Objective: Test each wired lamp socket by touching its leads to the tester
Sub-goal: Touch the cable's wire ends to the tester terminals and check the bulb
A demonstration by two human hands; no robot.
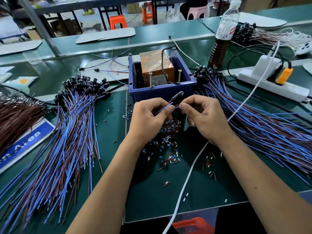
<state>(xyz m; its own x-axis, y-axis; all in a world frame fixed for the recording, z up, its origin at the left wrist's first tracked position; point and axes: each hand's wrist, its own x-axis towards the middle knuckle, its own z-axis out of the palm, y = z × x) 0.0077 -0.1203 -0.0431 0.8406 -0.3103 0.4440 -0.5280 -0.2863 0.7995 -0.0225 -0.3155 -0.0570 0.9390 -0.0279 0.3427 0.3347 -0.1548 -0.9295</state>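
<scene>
One black lamp socket (175,96) on thin blue and brown leads sits pinched between your two hands, just in front of the tester, the orange taped block (156,65) standing in a dark blue plastic bin (162,92) with two upright metal screws (150,80) at its near rim. Your left hand (148,115) grips the leads with thumb and curled fingers; your right hand (200,115) pinches them close beside it, fingers curled. The socket's head points toward the bin, but neither lead touches a screw yet, so this piece appears to be not yet tested.

Left of the bin, a fanned heap of blue-and-brown wired sockets (74,115) lies on the green bench mat (152,191); right of the bin, a second, similar heap (253,115) spreads toward the white power strip (273,81). Which heap is tested and which is waiting cannot be told from here. Both are large, so by the look of it the run is somewhere mid-batch, with many sockets possibly left.

Directly in front of the bin, under your hands, short cut bits of wire insulation (168,141) litter the mat.
</scene>
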